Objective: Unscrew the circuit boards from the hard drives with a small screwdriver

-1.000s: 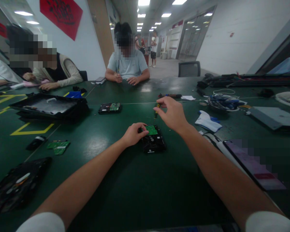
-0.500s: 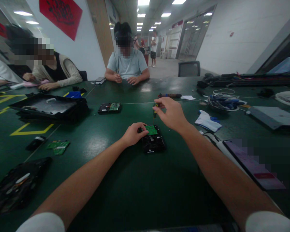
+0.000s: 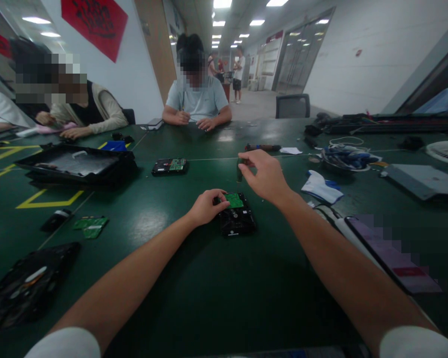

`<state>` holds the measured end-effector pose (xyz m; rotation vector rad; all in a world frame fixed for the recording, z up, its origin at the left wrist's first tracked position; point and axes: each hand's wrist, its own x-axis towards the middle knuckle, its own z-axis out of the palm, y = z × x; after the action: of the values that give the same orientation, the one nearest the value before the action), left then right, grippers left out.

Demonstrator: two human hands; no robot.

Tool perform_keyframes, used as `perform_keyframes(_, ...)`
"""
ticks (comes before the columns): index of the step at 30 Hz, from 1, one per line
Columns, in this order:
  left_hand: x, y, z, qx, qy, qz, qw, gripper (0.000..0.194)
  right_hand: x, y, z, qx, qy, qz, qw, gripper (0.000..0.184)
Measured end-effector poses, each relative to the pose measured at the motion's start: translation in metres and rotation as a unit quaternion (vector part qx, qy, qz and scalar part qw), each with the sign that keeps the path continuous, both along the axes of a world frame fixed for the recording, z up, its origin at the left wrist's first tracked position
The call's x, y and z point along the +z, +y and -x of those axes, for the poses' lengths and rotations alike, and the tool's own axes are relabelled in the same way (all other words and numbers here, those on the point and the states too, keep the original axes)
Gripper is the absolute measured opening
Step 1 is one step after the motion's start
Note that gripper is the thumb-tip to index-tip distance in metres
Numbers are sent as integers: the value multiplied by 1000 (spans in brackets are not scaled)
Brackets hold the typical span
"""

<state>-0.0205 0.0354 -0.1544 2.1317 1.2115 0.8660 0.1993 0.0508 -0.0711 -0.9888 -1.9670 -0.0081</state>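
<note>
A black hard drive (image 3: 236,223) with a green circuit board (image 3: 234,200) at its far end lies flat on the table before me. My left hand (image 3: 208,206) is closed on the drive's left edge, thumb and fingers beside the board. Between the thumb and fingers of my right hand (image 3: 263,174), a small dark screwdriver (image 3: 239,170) is pinched upright above the drive's far edge. Its thin tip is too fine to make out against the board.
A second hard drive (image 3: 169,166) lies farther left, near black trays (image 3: 78,161). Loose circuit boards (image 3: 92,226) sit at left. To the right are a white glove (image 3: 321,187), a phone (image 3: 390,253) and a grey metal case (image 3: 427,181). A co-worker (image 3: 197,99) sits opposite.
Both hands keep their places at the drive. The screwdriver's handle looks turned in my right fingers, its yellow marks no longer showing.
</note>
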Motion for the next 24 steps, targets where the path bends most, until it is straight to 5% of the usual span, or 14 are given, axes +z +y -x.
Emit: perform_keyframes(24,2,-1,0,3,8,-4,1000,13,1,-1,1,-7,34,31,999,14)
